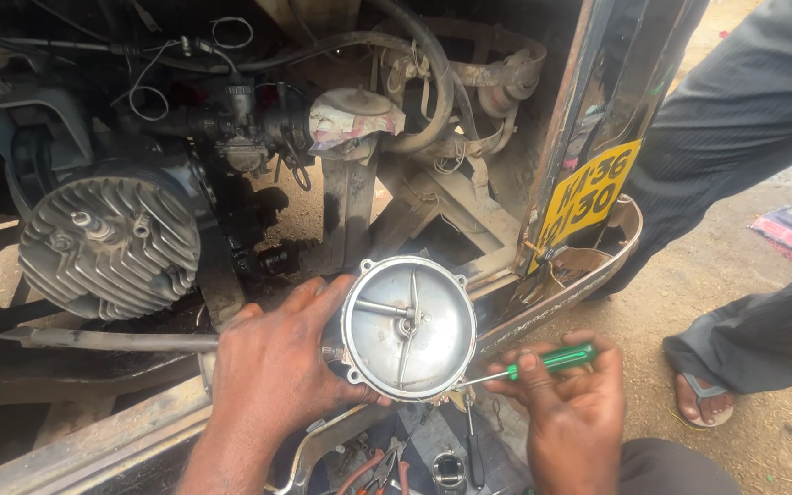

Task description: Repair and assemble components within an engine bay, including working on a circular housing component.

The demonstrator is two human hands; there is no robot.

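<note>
Right now the left hand (272, 367) is gripping the round metal cover (408, 327) by its left edge, thumb lying across the rim and fingers wrapping behind, holding it up on edge in front of the open engine bay. The right hand (572, 403) is clenching a green-handled screwdriver (529, 365), its thin shaft reaching left so the tip is touching the cover's lower right rim, near one of the small bolt lugs. The cover's inner face, with its raised ribs and centre hub, is turning toward the camera.

Behind the cover, the finned cylinder head (107, 243) is sitting to the left, with hoses and wires hanging above it. A yellow plate (588, 194) is fixed to the vehicle's frame on the right. Another person is standing just beside it, a sandalled foot (703, 396) resting on the dirt ground. Loose tools (382, 469) are lying in a tray below the hands.

To my eye the hold is one-sided: if the tip pries hard it may skid off the rim toward the left thumb, or the cover may twist loose and drop onto the tools.
</note>
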